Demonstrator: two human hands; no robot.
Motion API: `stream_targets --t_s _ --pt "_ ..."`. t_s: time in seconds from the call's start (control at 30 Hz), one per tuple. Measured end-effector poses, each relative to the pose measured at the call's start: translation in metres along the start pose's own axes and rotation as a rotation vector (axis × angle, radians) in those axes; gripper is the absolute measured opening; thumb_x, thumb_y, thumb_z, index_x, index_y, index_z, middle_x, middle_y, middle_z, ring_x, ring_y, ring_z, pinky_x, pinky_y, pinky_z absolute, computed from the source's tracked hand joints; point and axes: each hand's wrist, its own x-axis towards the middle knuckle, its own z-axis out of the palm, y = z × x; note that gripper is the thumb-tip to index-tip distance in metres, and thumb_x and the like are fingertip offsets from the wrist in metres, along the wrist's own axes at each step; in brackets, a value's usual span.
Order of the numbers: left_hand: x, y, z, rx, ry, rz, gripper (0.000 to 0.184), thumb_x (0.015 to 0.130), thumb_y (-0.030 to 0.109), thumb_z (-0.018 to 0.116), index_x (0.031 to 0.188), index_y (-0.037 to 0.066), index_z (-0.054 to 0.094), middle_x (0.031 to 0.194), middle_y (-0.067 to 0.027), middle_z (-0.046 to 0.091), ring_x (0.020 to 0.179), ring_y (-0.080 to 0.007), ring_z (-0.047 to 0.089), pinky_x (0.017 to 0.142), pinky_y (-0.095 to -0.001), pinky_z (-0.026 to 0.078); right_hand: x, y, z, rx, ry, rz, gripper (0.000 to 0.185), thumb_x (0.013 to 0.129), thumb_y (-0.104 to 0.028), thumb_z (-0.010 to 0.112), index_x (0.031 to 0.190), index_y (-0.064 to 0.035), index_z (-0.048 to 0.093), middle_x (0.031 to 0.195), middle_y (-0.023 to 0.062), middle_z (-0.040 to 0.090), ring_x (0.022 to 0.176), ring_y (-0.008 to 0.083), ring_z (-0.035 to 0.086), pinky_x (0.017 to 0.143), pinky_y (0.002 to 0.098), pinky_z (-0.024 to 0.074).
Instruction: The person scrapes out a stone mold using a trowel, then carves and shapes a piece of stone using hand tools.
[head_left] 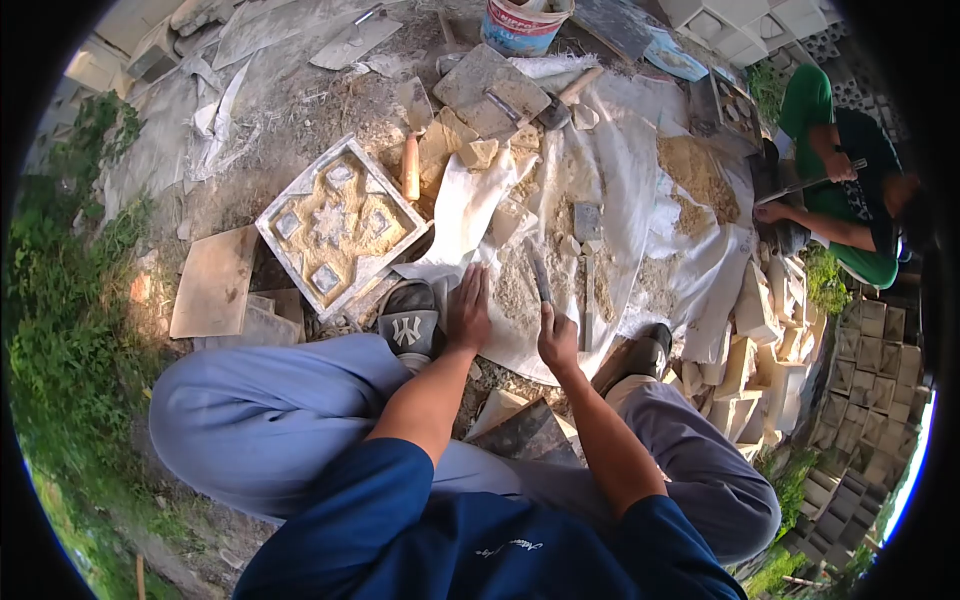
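Note:
My left hand (469, 310) lies flat with its fingers stretched out on the edge of a whitish sack sheet (462, 212), beside my shoe. In my right hand (558, 338) is a narrow, flat metal tool (540, 272), like a chisel; its grey blade points away from me over the crumb-strewn sheet. Just right of it lies a long thin bar (589, 300) below a dark square block (587, 221); I cannot tell whether they are joined. A pale stone chunk (512, 221) sits ahead of my hands. To the left is a square frame (392, 256) with a sandy, star-patterned inside.
An orange-handled trowel (411, 168), a hammer (553, 113) and a flat slab (490, 92) lie farther off, near a bucket (522, 28). Pale blocks (757, 305) are piled at right. A co-worker (845, 180) crouches there, holding a bar. Boards (213, 285) lie left.

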Motion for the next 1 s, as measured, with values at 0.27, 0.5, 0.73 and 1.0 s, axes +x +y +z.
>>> stream_targets --t_s 0.27,0.5,0.73,1.0 --pt "-0.002 0.004 -0.003 0.014 -0.030 -0.039 0.054 0.086 0.002 0.049 0.139 -0.003 0.047 0.143 -0.0189 0.049 0.138 -0.0327 0.043 0.105 -0.0446 0.040 -0.008 0.017 0.007 -0.117 -0.082 0.111 0.067 0.101 -0.051 0.043 0.067 0.0060 0.056 0.064 0.0318 0.054 0.061 0.0485 0.053 0.062 0.0535 0.0413" --pt "0.002 0.003 -0.002 -0.010 -0.005 -0.022 0.052 0.084 0.001 0.049 0.136 -0.003 0.050 0.145 -0.0177 0.048 0.139 -0.0307 0.042 0.104 -0.0435 0.040 -0.024 0.023 0.018 -0.229 -0.069 0.068 0.058 0.101 -0.045 0.046 0.073 0.0039 0.062 0.073 0.0336 0.058 0.073 0.0520 0.058 0.066 0.0557 0.0437" --pt "-0.003 0.000 0.003 0.001 -0.040 -0.036 0.056 0.083 0.000 0.048 0.139 -0.002 0.047 0.147 -0.0184 0.045 0.141 -0.0314 0.039 0.106 -0.0441 0.038 -0.014 0.004 0.004 -0.186 -0.132 0.106 0.057 0.100 -0.046 0.046 0.078 0.0035 0.065 0.074 0.0336 0.060 0.077 0.0539 0.058 0.067 0.0565 0.0447" --pt "0.003 0.005 -0.004 -0.004 -0.034 -0.044 0.060 0.082 -0.001 0.049 0.142 -0.002 0.044 0.147 -0.0190 0.045 0.141 -0.0316 0.039 0.107 -0.0441 0.037 -0.026 0.028 0.014 -0.326 -0.153 0.128 0.054 0.099 -0.046 0.049 0.084 0.0033 0.067 0.074 0.0345 0.060 0.078 0.0532 0.059 0.070 0.0584 0.0444"
